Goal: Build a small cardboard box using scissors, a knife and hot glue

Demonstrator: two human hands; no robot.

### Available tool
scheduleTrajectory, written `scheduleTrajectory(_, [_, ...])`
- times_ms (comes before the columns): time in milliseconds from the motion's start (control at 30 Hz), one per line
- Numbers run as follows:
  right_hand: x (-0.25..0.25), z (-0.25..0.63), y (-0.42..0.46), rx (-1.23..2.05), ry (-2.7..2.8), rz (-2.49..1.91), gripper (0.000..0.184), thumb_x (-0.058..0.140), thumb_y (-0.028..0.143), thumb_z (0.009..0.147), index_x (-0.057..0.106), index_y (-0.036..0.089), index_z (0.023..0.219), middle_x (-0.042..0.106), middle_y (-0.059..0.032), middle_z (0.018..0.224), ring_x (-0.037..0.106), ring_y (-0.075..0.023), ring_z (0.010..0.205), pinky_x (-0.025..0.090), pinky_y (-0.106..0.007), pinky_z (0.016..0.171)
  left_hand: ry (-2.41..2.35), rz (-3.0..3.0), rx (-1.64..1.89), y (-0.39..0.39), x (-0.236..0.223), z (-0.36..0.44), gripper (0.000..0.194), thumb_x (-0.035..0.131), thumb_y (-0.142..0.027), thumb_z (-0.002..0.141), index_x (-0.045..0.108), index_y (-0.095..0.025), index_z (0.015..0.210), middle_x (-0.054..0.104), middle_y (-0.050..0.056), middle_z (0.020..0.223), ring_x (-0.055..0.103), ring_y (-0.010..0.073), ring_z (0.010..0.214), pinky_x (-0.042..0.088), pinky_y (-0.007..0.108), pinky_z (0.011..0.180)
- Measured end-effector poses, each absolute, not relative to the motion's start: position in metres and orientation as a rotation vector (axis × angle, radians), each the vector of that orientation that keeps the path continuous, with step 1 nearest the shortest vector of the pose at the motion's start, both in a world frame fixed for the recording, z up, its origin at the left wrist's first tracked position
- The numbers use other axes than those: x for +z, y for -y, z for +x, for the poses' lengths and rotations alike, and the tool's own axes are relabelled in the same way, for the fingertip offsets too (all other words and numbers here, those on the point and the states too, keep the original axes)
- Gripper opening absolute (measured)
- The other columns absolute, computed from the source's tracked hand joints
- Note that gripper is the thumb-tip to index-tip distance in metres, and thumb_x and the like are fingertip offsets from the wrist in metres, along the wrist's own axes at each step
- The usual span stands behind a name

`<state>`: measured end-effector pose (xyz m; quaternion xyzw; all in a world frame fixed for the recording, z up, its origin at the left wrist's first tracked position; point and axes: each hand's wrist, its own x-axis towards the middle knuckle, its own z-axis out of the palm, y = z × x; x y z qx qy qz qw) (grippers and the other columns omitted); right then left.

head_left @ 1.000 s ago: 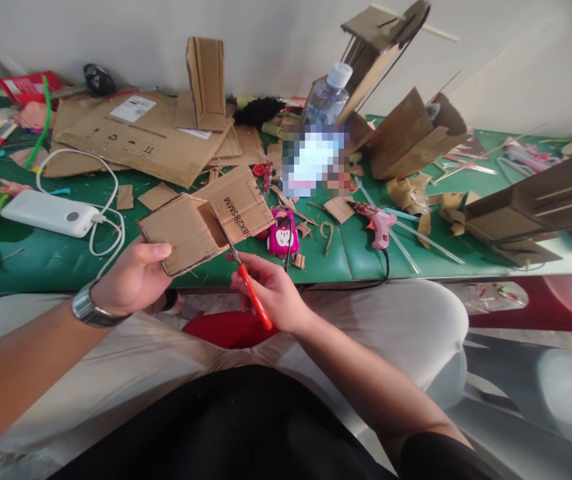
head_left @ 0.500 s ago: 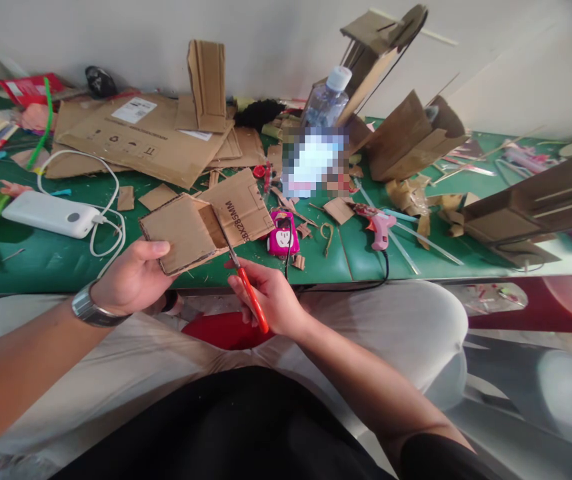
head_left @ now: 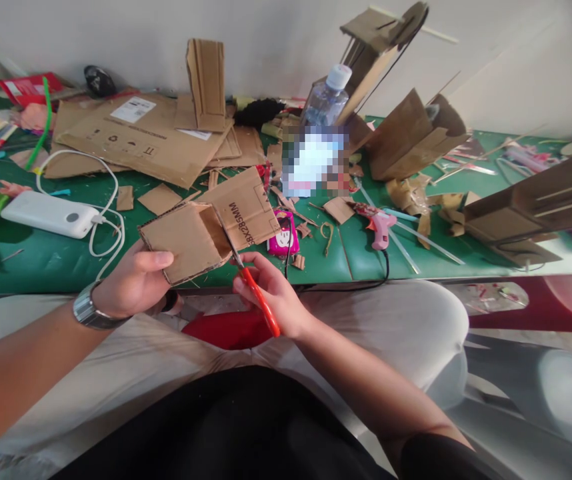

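Note:
My left hand point(head_left: 139, 280) grips the near-left corner of a small cardboard box point(head_left: 183, 243), thumb on top and fingers beneath. The box has an opening at its right end, and a printed flap point(head_left: 249, 210) reaches out to the right from it. My right hand point(head_left: 273, 293) is closed round the orange handles of a pair of scissors point(head_left: 259, 300). Their blades reach into the opening beside the flap's near edge; whether they touch the cardboard I cannot tell. Part of the right hand's fingers is hidden behind the handles.
A white power bank point(head_left: 49, 213) with a looped cable lies at left. Flattened cardboard point(head_left: 136, 143) is behind. A pink glue gun point(head_left: 380, 227), a pink-and-white gadget point(head_left: 283, 233), a plastic bottle point(head_left: 326, 100) and cardboard structures point(head_left: 411, 137) stand or lie on the green surface point(head_left: 311, 270).
The box and its flap have shifted slightly right and toward me. My right hand and the scissors have moved slightly right, the handles tilting a little more.

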<state>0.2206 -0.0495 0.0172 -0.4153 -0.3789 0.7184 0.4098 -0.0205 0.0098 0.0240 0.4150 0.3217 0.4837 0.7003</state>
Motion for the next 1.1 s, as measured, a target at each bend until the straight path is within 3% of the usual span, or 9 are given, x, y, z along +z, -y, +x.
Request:
scheduleTrajectory(133, [0.019,0.220,0.049,1.826,0.899,-1.002,0.068,0.102,0.061,0.077,0.058,0.025,0.115,0.057,0.0114,0.076,0.044,-0.0060,0.059,0.035,-0.021,0.053,-0.765,0.921,1.010,-0.009,0.023,-0.024,0.089,0.088,-0.032,0.079,0.059,-0.027,0.163,0.084,0.010,0.136,0.083,0.0397,0.119,0.077,0.049,0.084])
scheduleTrajectory(233, [0.022,0.220,0.047,1.834,0.857,-0.985,0.071,0.104,0.061,0.074,0.059,0.025,0.115,0.061,0.0105,0.077,0.046,-0.0058,0.059,0.035,-0.021,0.051,-0.787,0.922,1.018,-0.009,0.025,-0.025,0.089,0.089,-0.032,0.076,0.061,-0.029,0.161,0.083,0.010,0.138,0.083,0.0404,0.120,0.076,0.048,0.081])
scheduleTrajectory(500, [0.019,0.213,0.047,1.758,0.924,-1.110,0.072,0.099,0.062,0.076,0.067,0.020,0.126,0.063,0.0083,0.076,0.060,-0.0110,0.051,0.051,-0.026,0.046,-0.775,0.847,1.040,-0.011,0.027,-0.024,0.091,0.088,-0.030,0.077,0.058,-0.029,0.163,0.081,0.008,0.144,0.078,0.0382,0.134,0.067,0.058,0.117])
scheduleTrajectory(800, [0.013,0.218,0.051,1.550,1.319,-1.265,0.057,0.079,0.067,0.097,0.074,0.016,0.123,0.055,0.0070,0.066,0.053,-0.0103,0.053,0.042,-0.023,0.050,-0.801,0.731,1.087,-0.007,0.037,-0.016,0.098,0.088,-0.025,0.072,0.056,-0.031,0.165,0.081,0.002,0.145,0.076,0.0350,0.140,0.064,0.052,0.123])
scheduleTrajectory(1100, [0.020,0.216,0.052,1.715,1.070,-1.132,0.063,0.091,0.066,0.087,0.070,0.019,0.124,0.061,0.0073,0.074,0.052,-0.0084,0.050,0.040,-0.022,0.045,-0.780,0.827,1.052,-0.010,0.028,-0.023,0.087,0.084,-0.029,0.078,0.059,-0.027,0.161,0.084,0.007,0.137,0.076,0.0403,0.138,0.065,0.060,0.120])
